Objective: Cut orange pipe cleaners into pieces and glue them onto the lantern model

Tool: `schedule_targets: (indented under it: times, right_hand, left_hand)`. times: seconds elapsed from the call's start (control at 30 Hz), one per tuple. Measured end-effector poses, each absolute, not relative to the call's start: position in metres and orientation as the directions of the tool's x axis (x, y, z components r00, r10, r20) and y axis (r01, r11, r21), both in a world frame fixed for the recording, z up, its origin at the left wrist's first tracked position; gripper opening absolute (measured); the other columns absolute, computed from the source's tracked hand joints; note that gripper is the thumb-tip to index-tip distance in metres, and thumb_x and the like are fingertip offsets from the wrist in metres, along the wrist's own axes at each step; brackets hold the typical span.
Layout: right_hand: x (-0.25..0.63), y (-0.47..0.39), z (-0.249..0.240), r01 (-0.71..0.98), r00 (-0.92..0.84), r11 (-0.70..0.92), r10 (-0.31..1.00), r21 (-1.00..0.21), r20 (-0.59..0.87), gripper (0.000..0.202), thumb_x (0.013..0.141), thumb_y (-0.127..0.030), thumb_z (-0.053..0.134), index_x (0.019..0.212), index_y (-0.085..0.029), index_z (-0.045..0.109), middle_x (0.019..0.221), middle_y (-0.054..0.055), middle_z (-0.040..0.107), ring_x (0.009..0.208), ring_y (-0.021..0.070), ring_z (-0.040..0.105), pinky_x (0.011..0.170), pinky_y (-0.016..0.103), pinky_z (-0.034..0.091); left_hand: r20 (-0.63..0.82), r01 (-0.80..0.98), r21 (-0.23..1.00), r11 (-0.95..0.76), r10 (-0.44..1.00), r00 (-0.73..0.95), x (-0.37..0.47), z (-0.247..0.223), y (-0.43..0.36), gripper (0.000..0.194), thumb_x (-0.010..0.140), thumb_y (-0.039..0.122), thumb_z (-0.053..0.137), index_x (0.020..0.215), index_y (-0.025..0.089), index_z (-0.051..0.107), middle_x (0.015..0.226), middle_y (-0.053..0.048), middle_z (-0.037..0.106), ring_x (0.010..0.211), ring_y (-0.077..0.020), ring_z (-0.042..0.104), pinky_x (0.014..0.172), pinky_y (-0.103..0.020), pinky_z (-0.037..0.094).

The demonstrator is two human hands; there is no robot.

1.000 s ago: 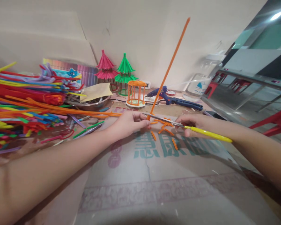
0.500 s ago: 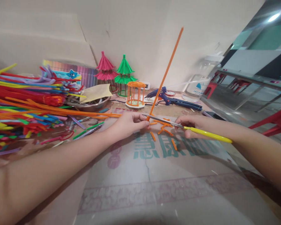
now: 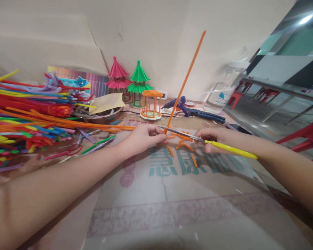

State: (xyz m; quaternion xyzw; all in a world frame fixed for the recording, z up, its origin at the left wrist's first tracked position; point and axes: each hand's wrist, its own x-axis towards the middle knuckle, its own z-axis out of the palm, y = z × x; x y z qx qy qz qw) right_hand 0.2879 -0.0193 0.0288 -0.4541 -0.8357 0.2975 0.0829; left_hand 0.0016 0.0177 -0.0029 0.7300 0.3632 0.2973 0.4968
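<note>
Near the middle, my left hand [image 3: 147,139] pinches the lower end of a long orange pipe cleaner [image 3: 186,76], which slants up to the right. My right hand [image 3: 215,139] is closed on scissors with yellow handles [image 3: 232,150]. The scissor blades reach left to the pipe cleaner just above my left fingertips. Several short orange pieces [image 3: 187,147] lie between and below my hands on the printed board [image 3: 151,211]. Behind them stands an orange cage-like frame [image 3: 151,93] on a pale base.
Colourful pipe cleaners [image 3: 28,107] are heaped at the left, beside a metal bowl [image 3: 101,117]. Pink [image 3: 116,74] and green [image 3: 139,74] pagoda models stand at the back. A blue glue gun [image 3: 182,104], blue-handled pliers [image 3: 207,116] and a clear jar [image 3: 221,90] are at back right.
</note>
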Motion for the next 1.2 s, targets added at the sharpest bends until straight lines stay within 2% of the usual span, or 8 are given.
schedule_targets:
  times: [0.2,0.6,0.83,1.2]
  right_hand:
    - [0.2883,-0.0208,0.0291,0.715,-0.569,0.389,0.807,-0.582,-0.159,0.046,0.081,-0.059,0.060,0.105,-0.019,0.062,0.089,0.002,0.063,0.070,0.0171,0.053,0.059,0.026,0.036]
    - [0.2826,-0.0259,0.0348,0.704,-0.591,0.424,0.795,-0.569,-0.140,0.057,0.078,-0.071,0.053,0.099,-0.018,0.061,0.086,0.004,0.061,0.072,0.0190,0.053,0.059,0.027,0.037]
    - [0.2842,-0.0253,0.0331,0.740,-0.535,0.355,0.826,-0.571,-0.180,0.052,0.078,-0.066,0.057,0.101,-0.019,0.062,0.084,0.003,0.059,0.071,0.0182,0.051,0.058,0.026,0.036]
    - [0.2845,-0.0238,0.0331,0.746,-0.549,0.389,0.818,-0.541,-0.169,0.048,0.081,-0.061,0.058,0.105,-0.020,0.062,0.090,0.004,0.064,0.073,0.0194,0.055,0.059,0.026,0.037]
  left_hand:
    - [0.060,0.219,0.951,-0.217,0.827,0.560,0.0024,-0.0023,0.0175,0.016,0.078,0.030,0.066,0.076,0.014,0.065,0.076,-0.004,0.072,0.067,-0.0125,0.064,0.064,-0.024,0.047]
    - [0.060,0.208,0.956,-0.208,0.829,0.556,0.0024,-0.0012,0.0159,0.016,0.077,0.030,0.067,0.076,0.014,0.065,0.073,-0.002,0.071,0.062,-0.0112,0.062,0.061,-0.023,0.046]
    - [0.075,0.213,0.949,-0.231,0.824,0.562,0.0003,-0.0031,0.0177,0.019,0.078,0.032,0.067,0.078,0.014,0.067,0.077,-0.004,0.073,0.065,-0.0116,0.064,0.063,-0.023,0.047]
    - [0.080,0.263,0.926,-0.271,0.821,0.565,-0.0001,-0.0042,0.0183,0.022,0.080,0.036,0.064,0.080,0.014,0.066,0.080,-0.006,0.073,0.068,-0.0142,0.065,0.065,-0.026,0.049]
